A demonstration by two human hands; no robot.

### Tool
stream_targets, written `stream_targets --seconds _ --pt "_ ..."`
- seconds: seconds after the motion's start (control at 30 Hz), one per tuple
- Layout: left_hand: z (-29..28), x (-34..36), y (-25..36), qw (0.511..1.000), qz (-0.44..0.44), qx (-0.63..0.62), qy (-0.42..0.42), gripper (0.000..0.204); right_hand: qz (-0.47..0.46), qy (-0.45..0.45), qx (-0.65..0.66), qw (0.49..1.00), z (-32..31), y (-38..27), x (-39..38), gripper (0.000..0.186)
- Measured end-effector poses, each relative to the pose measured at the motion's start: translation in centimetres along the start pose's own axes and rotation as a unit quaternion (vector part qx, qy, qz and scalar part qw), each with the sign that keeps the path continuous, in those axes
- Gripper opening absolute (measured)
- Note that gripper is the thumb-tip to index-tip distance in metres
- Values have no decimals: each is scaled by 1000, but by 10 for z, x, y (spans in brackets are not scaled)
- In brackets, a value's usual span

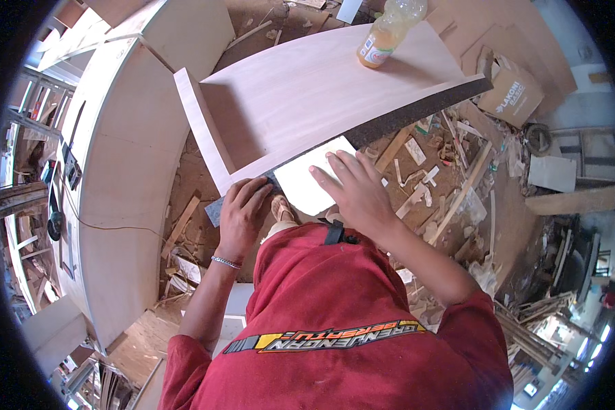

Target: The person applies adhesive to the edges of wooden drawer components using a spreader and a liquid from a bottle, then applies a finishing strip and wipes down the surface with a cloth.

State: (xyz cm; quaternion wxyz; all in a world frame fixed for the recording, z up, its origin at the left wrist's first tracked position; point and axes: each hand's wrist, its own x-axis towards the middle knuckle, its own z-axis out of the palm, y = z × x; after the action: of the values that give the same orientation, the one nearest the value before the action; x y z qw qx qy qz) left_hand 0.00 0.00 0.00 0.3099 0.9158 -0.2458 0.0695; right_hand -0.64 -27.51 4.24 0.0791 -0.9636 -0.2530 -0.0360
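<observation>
A shallow pinkish wooden panel (321, 82) with raised rims lies in front of me. At its near left corner, my left hand (246, 205) is closed with curled fingers. A dark blue-grey piece (214, 212) shows beside that hand; whether the fingers grip it or the panel's edge is hidden. My right hand (357, 188) rests open, fingers spread, on a bright white rectangular sheet (306, 183). The sheet's upper side meets the dark near edge (417, 117) of the panel. On the panel's far right stands a clear plastic bottle (384, 39) with orange liquid.
A large pale cabinet (126, 157) stands at the left, with a dark corded tool (55, 213) on it. Wood offcuts and scraps (424, 178) litter the floor at right. Farther right are a cardboard box (512, 92) and stacked boards (570, 201).
</observation>
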Motion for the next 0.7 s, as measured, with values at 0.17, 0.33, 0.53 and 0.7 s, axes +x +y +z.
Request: stream_targets --seconds 0.17,0.33,0.53,0.7 --pt "7 -7 5 1000 2 2 8 32 -7 -25 -6 1000 4 0 -10 47" --pt "4 1 -12 999 17 15 27 32 -3 1 -12 1000 6 -2 10 52" --pt "3 -5 -8 1000 15 6 21 32 4 -23 -19 1000 6 -7 -2 52" --pt "5 -7 -7 1000 22 6 18 31 13 -22 -26 999 1 -11 2 51"
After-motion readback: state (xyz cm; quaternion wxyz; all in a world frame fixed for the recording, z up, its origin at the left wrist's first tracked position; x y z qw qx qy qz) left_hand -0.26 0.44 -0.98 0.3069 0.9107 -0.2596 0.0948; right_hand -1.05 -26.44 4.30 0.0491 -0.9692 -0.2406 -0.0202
